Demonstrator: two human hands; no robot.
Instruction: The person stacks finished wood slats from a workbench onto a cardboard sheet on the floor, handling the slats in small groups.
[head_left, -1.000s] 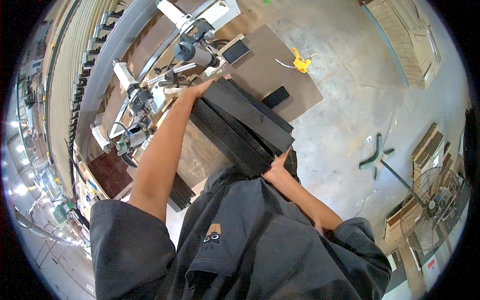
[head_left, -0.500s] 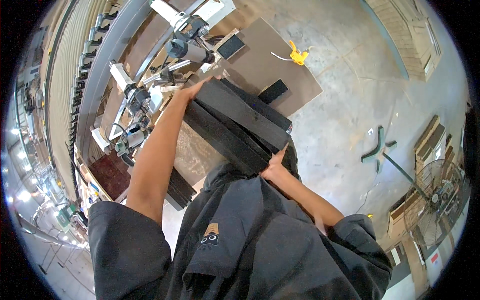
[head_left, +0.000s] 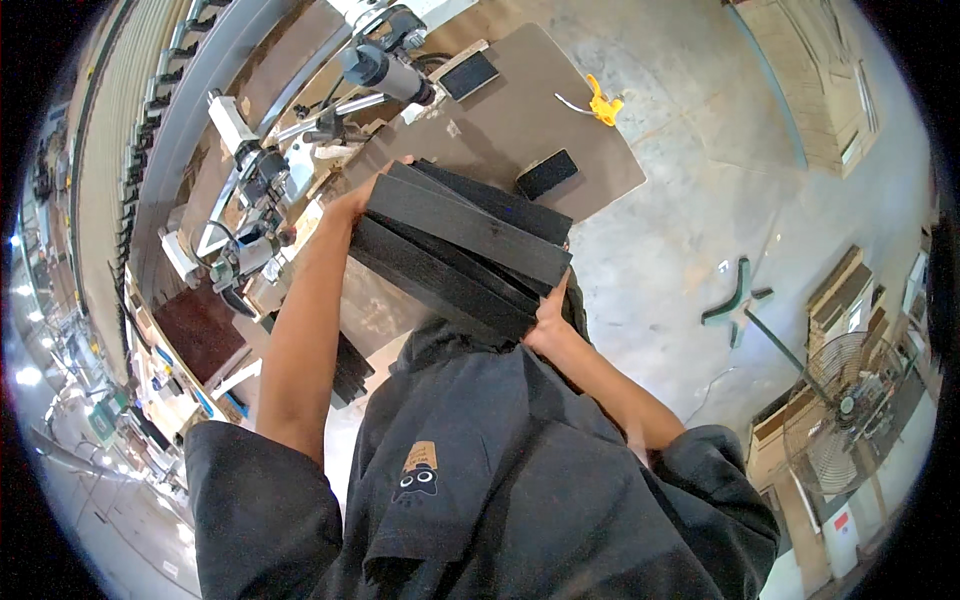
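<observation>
A stack of long black boards, with several slightly fanned pieces, spans the space between my hands above the worktable. My left hand grips its far left end, the fingers mostly hidden behind the boards. At the near right end, my right hand is closed on the stack with the thumb up along its edge. Just beyond the stack, a small black block lies on the brown tabletop.
To the left stands a machine with grey and white motor units. A yellow air gun lies at the table's far edge. More black strips are below my left forearm. On the right are a standing fan and stacked boards.
The stack and both hands have shifted slightly left in the picture, and the boards lie a little flatter. My grip on both ends is kept.
</observation>
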